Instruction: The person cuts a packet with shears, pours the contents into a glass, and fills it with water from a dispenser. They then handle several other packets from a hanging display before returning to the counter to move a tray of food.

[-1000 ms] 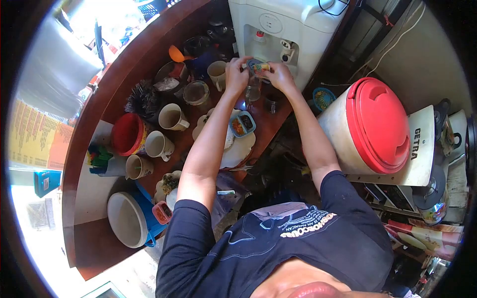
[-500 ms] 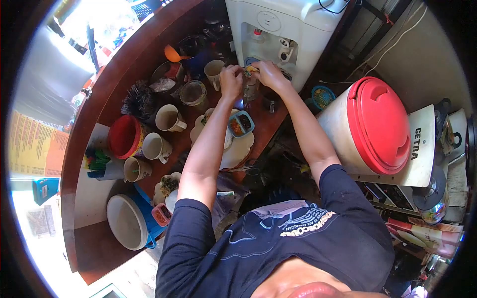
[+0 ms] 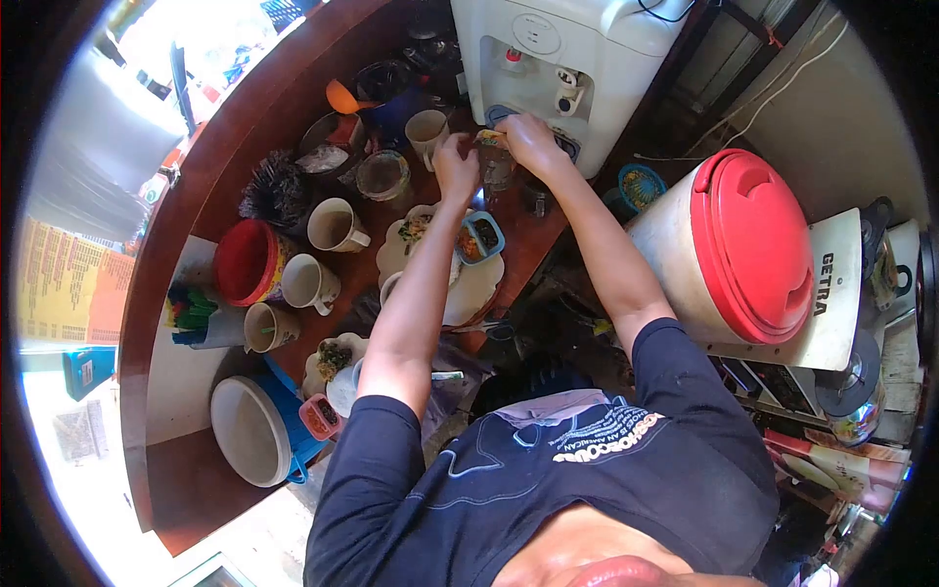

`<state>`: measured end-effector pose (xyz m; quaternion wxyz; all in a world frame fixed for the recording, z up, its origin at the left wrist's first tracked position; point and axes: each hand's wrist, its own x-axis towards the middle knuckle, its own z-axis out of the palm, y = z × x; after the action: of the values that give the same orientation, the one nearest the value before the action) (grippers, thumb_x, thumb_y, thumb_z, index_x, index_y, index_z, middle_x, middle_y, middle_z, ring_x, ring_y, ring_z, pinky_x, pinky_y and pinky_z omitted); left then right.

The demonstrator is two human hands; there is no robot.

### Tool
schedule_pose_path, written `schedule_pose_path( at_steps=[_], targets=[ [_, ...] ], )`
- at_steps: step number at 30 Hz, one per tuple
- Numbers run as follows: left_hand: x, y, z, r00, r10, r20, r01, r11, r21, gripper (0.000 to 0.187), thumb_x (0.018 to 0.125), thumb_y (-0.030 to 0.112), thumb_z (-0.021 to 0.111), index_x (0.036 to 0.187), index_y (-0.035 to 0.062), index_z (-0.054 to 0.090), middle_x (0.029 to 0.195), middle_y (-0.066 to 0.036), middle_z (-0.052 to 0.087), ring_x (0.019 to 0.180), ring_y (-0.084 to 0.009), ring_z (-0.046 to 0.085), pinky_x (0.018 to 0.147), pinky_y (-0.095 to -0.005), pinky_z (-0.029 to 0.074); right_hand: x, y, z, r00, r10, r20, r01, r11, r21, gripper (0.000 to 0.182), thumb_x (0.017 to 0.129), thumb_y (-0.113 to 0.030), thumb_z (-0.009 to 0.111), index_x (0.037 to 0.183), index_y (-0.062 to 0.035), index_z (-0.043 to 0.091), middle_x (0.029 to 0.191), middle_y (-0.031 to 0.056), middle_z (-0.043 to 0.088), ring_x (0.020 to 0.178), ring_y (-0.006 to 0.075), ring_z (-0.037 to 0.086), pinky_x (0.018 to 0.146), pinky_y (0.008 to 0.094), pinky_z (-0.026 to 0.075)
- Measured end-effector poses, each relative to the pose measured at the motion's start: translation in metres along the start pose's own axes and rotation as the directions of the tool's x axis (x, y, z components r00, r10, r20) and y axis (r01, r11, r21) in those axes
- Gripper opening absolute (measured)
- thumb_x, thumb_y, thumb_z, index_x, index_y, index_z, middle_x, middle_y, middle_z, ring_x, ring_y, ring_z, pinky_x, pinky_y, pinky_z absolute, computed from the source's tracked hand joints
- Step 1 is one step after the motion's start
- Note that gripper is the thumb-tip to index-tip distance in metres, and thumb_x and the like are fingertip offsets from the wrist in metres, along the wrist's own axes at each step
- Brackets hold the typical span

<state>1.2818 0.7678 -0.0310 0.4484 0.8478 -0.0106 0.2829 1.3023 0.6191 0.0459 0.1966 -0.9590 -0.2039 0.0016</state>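
Head view. Worktop (image 3: 528, 241), just in front of the water dispenser (image 3: 548, 37). My right hand (image 3: 531, 143) has a closed grip, pinching a small colourful packet (image 3: 491, 140) at the dispenser's near side. My left hand (image 3: 457, 172) has its fingers curled close against the packet's other side; can't tell whether they grip it. Packet sits over the clear glass (image 3: 498, 174), also at the dispenser's near side. Can't tell whether the packet is open.

Around: light mug (image 3: 424, 130) left of the dispenser's taps, near my left fingers. Blue two-part dish (image 3: 501, 238) on a pale plate (image 3: 479, 286), farther out from the dispenser, towards me. Red-lidded cooler (image 3: 755, 249) to the dispenser's right.

Risks, my judgement: a sudden pull could split the packet and scatter whatever is inside. Off-centre, it could miss the glass rim. A low wrist could knock the glass over; a leftward swing could clip the mug.
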Motion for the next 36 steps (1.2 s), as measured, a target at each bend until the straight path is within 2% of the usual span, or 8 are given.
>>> schedule_pose_path(
  at_steps=[3, 6, 10, 15, 17, 22, 30, 36],
  targets=[
    [-0.02, 0.013, -0.004, 0.933, -0.309, 0.183, 0.274, 0.941, 0.197, 0.018, 0.073, 0.006, 0.06, 0.087, -0.0034, 0.058, 0.082, -0.018, 0.06, 0.069, -0.0275, 0.061, 0.062, -0.0363, 0.049, 0.004, 0.002, 0.005, 0.999, 0.037, 0.007, -0.037, 0.999, 0.012, 0.014, 0.076, -0.012, 0.057, 0.083, -0.0064, 0.068, 0.08, 0.0213, 0.063, 0.081, 0.0363, 0.062, 0.073, 0.0436, 0.049],
    [-0.031, 0.02, -0.001, 0.653, -0.573, 0.495, 0.648, 0.761, 0.025, 0.013, 0.078, 0.008, 0.056, 0.082, -0.0036, 0.057, 0.082, -0.016, 0.061, 0.064, -0.0221, 0.062, 0.052, -0.033, 0.049, 0.01, 0.016, 0.024, 0.978, -0.037, -0.206, 0.034, 0.999, -0.018, 0.013, 0.073, -0.017, 0.06, 0.073, -0.0054, 0.065, 0.066, 0.0192, 0.059, 0.067, 0.0375, 0.059, 0.061, 0.0435, 0.046],
    [-0.039, -0.003, 0.019, 0.6, -0.565, 0.566, 0.785, 0.551, -0.283, 0.018, 0.085, 0.017, 0.053, 0.087, -0.0004, 0.057, 0.075, -0.014, 0.061, 0.062, -0.0195, 0.061, 0.05, -0.0322, 0.048, -0.012, 0.0, 0.01, 0.955, 0.015, -0.298, -0.001, 0.999, 0.047, 0.016, 0.075, -0.023, 0.062, 0.079, -0.0078, 0.067, 0.07, 0.02, 0.059, 0.068, 0.0376, 0.058, 0.06, 0.0435, 0.045],
    [-0.025, -0.012, 0.021, 0.859, -0.341, 0.382, 0.384, 0.923, -0.039, 0.024, 0.087, 0.022, 0.049, 0.09, -0.0021, 0.053, 0.08, -0.021, 0.059, 0.072, -0.031, 0.06, 0.064, -0.0387, 0.045, -0.025, 0.001, -0.002, 0.826, 0.227, -0.516, -0.092, 0.957, 0.273, 0.021, 0.078, -0.024, 0.064, 0.087, -0.0052, 0.067, 0.073, 0.0174, 0.064, 0.066, 0.0301, 0.063, 0.059, 0.0379, 0.049],
    [-0.015, 0.001, 0.009, 0.892, -0.246, 0.379, 0.279, 0.96, -0.033, 0.025, 0.087, 0.022, 0.05, 0.088, -0.0023, 0.053, 0.083, -0.023, 0.059, 0.08, -0.038, 0.058, 0.068, -0.0416, 0.043, -0.044, -0.004, -0.016, 0.761, 0.404, -0.507, 0.045, 0.747, 0.663, 0.02, 0.082, -0.019, 0.06, 0.09, -0.0014, 0.064, 0.074, 0.014, 0.065, 0.071, 0.0229, 0.064, 0.06, 0.0344, 0.051],
    [0.025, 0.022, 0.011, 0.896, -0.092, 0.434, 0.165, 0.977, -0.134, 0.026, 0.086, 0.023, 0.051, 0.086, -0.0033, 0.054, 0.082, -0.023, 0.059, 0.078, -0.0364, 0.058, 0.068, -0.0394, 0.043, -0.102, -0.006, -0.04, 0.631, 0.601, -0.49, 0.34, 0.353, 0.871, 0.019, 0.09, -0.006, 0.048, 0.102, 0.0072, 0.054, 0.101, 0.011, 0.06, 0.086, 0.0164, 0.061, 0.07, 0.0285, 0.055],
    [0.051, 0.052, 0.042, 0.787, 0.035, 0.616, 0.019, 0.997, -0.081, 0.03, 0.086, 0.026, 0.051, 0.084, -0.0042, 0.053, 0.075, -0.022, 0.057, 0.069, -0.0298, 0.056, 0.063, -0.0381, 0.042, -0.145, -0.007, -0.043, 0.606, 0.644, -0.466, 0.314, 0.345, 0.885, 0.025, 0.091, -0.009, 0.048, 0.113, 0.0037, 0.051, 0.103, 0.0102, 0.059, 0.092, 0.0157, 0.059, 0.076, 0.0289, 0.053],
    [0.054, 0.042, 0.07, 0.713, -0.033, 0.701, 0.165, 0.979, -0.122, 0.033, 0.09, 0.029, 0.046, 0.084, -0.0024, 0.052, 0.066, -0.006, 0.051, 0.06, -0.0141, 0.046, 0.055, -0.0307, 0.039, -0.158, -0.027, -0.052, 0.617, 0.608, -0.5, 0.296, 0.409, 0.863, 0.025, 0.09, -0.007, 0.049, 0.111, 0.0052, 0.051, 0.101, 0.0102, 0.059, 0.091, 0.0148, 0.058, 0.076, 0.0284, 0.053]
  ],
)
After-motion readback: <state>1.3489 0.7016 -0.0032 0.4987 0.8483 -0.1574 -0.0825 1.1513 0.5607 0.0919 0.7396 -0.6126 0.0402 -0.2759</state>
